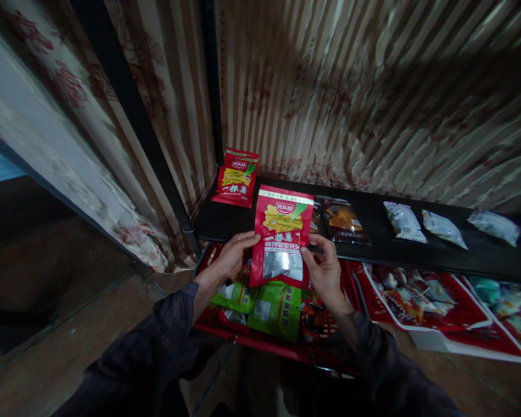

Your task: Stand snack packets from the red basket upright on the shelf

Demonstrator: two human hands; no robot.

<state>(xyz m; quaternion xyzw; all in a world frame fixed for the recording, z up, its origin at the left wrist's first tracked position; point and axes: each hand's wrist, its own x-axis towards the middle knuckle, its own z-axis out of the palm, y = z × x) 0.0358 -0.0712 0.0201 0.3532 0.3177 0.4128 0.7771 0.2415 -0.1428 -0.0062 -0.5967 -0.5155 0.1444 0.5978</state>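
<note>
Fingers of the left hand (234, 255) pinch the left edge of a red snack pouch (282, 234); thumb and fingers of the right hand (325, 267) are clamped on its right edge. Pouch is held face-on, printed with yellow sticks and green onion, silvery panel low down; in view it overlaps the shelf's front edge and the near basket. Near basket (260, 343): red, below the hands, holding bright green packets (275, 311) and darker packs partly hidden by the forearms. To its right, a second red basket (473, 321) with a pale rim, heaped with small mixed packets (421, 295); a further red basket (501, 339), cut off by the frame, holds packets too blurred to identify. Black shelf (375, 213), above the baskets: at left, a red packet (237, 176) of similar print, tilted back; near the right hand, a dark brown packet (342, 220), another beside it mostly covered; farther right, three pale packets (403, 222), lying apart. Behind, a pleated, red-patterned curtain (286, 110) and black posts (211, 75). Tiled floor (125, 313), lower left, dim.
</note>
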